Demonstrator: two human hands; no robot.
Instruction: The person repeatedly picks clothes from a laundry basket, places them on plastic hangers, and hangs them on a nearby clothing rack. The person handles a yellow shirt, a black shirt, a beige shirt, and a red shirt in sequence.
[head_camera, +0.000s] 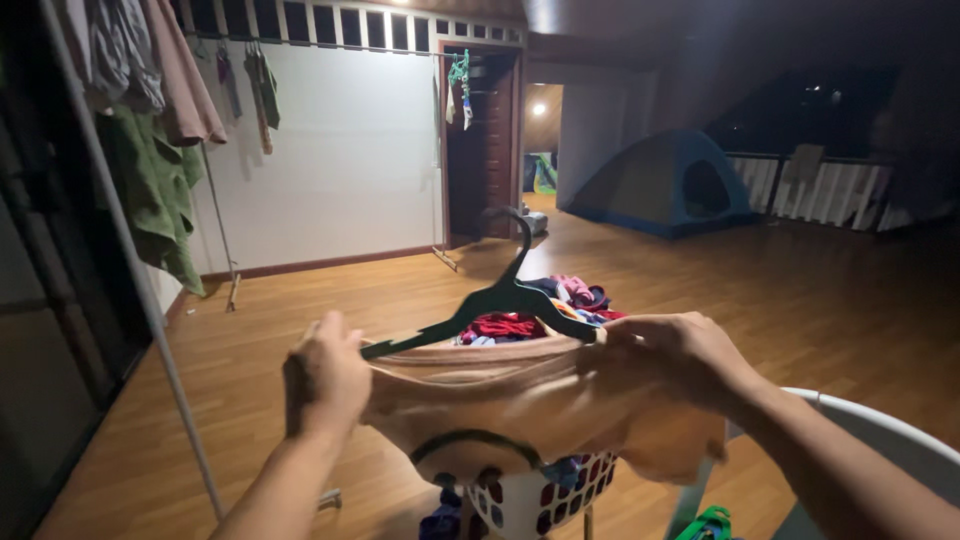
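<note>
I hold a tan garment (520, 400) stretched between both hands at chest height. A dark hanger (500, 300) lies along the garment's top edge, its hook pointing up. My left hand (325, 380) grips the left end of the garment and the hanger's left arm. My right hand (680, 355) pinches the garment over the hanger's right arm. Below and behind the garment stands a white perforated laundry basket (530, 500) heaped with red, pink and blue clothes (545, 305).
A metal clothes rack (130, 250) with hanging green and pink garments stands at the left. A white round rim (880, 420) is at the lower right, with a green hanger (712, 524) beside it. A blue tent (665, 185) sits far across the wooden floor.
</note>
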